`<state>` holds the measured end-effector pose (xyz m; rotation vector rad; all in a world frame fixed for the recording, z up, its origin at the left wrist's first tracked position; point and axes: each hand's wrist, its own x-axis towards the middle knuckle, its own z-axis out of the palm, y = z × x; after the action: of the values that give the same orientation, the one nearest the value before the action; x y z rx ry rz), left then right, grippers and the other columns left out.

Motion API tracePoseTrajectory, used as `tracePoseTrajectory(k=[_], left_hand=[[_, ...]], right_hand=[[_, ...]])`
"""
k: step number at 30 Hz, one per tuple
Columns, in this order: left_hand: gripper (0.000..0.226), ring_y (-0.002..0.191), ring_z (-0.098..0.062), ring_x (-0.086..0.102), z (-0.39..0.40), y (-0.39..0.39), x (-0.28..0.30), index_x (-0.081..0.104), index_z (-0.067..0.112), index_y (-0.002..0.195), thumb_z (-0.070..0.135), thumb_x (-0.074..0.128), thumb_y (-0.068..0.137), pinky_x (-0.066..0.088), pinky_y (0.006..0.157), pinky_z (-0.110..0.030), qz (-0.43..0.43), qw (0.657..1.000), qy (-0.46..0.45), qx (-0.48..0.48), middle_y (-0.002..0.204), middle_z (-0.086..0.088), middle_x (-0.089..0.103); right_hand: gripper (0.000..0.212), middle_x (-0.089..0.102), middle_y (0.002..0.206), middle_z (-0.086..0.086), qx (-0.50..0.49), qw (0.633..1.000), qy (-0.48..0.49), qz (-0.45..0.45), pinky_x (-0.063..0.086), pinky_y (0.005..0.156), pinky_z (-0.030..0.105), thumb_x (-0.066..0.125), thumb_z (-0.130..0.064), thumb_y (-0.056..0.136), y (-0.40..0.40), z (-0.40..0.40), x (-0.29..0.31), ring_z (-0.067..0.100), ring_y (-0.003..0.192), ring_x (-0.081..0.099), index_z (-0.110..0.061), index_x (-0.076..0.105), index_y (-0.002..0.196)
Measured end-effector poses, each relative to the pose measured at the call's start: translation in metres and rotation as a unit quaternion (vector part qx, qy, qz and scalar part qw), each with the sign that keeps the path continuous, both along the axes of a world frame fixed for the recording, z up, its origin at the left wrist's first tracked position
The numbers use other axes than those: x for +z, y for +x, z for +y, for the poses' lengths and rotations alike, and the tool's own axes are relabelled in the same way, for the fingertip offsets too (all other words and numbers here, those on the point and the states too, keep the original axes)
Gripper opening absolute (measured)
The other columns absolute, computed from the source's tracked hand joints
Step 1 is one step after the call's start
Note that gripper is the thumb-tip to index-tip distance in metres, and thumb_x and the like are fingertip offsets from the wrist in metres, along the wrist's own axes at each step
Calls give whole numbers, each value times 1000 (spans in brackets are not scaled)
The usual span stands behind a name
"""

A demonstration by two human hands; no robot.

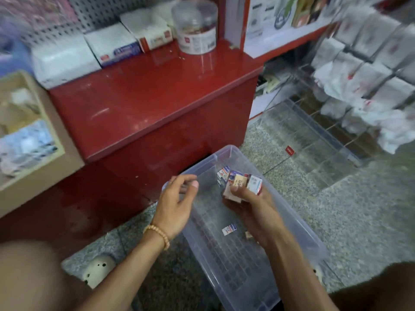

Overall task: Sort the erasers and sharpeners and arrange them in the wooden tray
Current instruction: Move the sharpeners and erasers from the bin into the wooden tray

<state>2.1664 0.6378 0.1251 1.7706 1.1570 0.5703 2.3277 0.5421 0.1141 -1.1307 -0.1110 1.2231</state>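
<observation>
Right hand (pixel 251 198) is clutching a whole fistful of little wrapped erasers (pixel 244 184), fingers curled tight round the stack over the clear plastic bin (pixel 298 223). Left hand (pixel 177 205) is hovering beside it with fingers loosely bent, holding nothing. One stray eraser (pixel 229 229) is lying on the bin floor. Honestly that handful is looking overstuffed, so the top ones are probably going to be slipping out on the way to the wooden tray (pixel 56 140) up on the left, which is sitting well apart from the bin.
</observation>
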Motion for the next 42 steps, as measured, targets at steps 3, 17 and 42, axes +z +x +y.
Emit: tracePoseTrajectory(k=[3, 17, 42], left_hand=[[27, 93, -5, 61, -1, -14, 35, 63, 28, 110, 45, 50, 93, 55, 82, -35, -34, 999, 29, 18, 106, 13, 57], [16, 95, -4, 60, 25, -110, 156, 62, 33, 104, 36, 52, 90, 43, 79, -10, -141, 971, 183, 64, 101, 7, 62], [36, 79, -23, 67, 158, -280, 182, 67, 32, 95, -1, 66, 84, 58, 81, -39, -129, 943, 102, 289, 93, 3, 69]], right_hand=[[51, 69, 95, 12, 36, 999, 32, -2, 59, 76, 39, 70, -7, 68, -19, 3, 39, 25, 88, 68, -4, 59, 117], [68, 64, 123, 29, 265, 951, 122, -103, 58, 84, 40, 78, -3, 71, -125, 80, 169, 34, 106, 66, 4, 51, 133], [29, 70, 98, 21, 207, 974, 81, -53, 61, 71, 30, 63, 0, 90, -254, 221, 187, 26, 79, 73, 8, 60, 117]])
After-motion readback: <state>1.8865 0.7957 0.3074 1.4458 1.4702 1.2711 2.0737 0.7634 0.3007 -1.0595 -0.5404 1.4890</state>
